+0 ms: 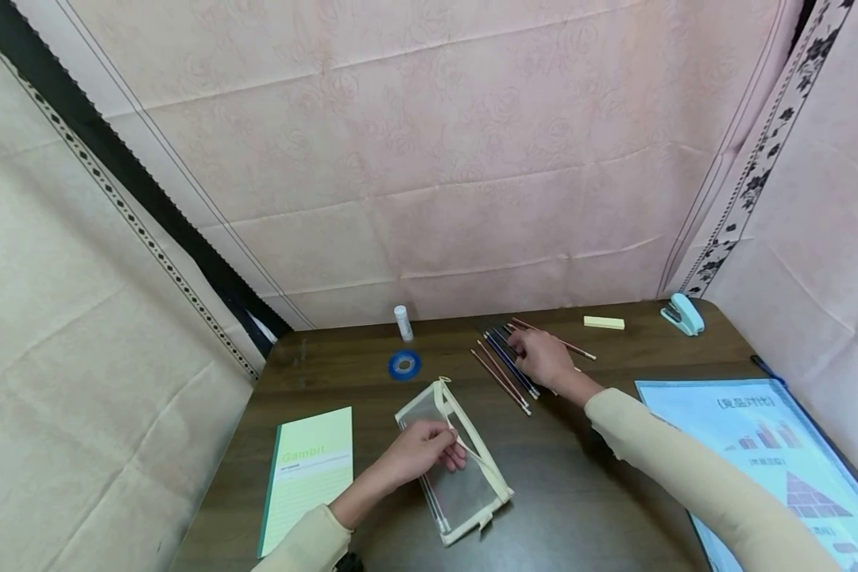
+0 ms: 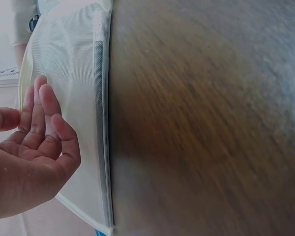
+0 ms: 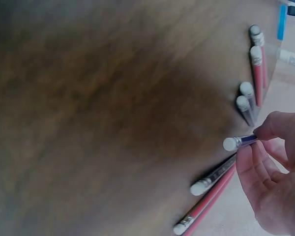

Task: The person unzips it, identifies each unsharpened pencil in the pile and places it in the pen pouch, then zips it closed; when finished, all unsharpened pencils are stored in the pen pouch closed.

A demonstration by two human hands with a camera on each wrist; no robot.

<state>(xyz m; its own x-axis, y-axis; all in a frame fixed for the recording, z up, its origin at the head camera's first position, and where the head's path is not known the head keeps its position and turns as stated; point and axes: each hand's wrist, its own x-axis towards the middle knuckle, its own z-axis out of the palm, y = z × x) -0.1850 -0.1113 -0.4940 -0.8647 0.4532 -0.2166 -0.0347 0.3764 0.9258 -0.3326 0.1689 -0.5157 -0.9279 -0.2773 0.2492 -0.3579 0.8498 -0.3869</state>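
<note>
A mesh pencil pouch (image 1: 465, 488) with cream edging lies slanted on the table, its zipped side parted. At its upper edge my left hand (image 1: 425, 449) pinches the rim between thumb and fingers. Through the mesh, in the left wrist view, a white-ended pencil (image 2: 98, 29) shows inside along the side. My right hand (image 1: 541, 357) is over the loose pencils at the back. In the right wrist view its thumb and fingers pinch a dark blue pencil (image 3: 243, 141) near the white eraser end. Several red pencils (image 1: 500, 381) and dark ones lie on both sides of it.
A green-white notebook (image 1: 311, 481) lies left of the pouch. Behind are blue tape (image 1: 404, 365) and a glue stick (image 1: 403, 323). Yellow sticky notes (image 1: 604, 322) and a mint stapler (image 1: 683, 314) sit at back right. A blue folder with a printed sheet (image 1: 751, 445) lies under the right sleeve.
</note>
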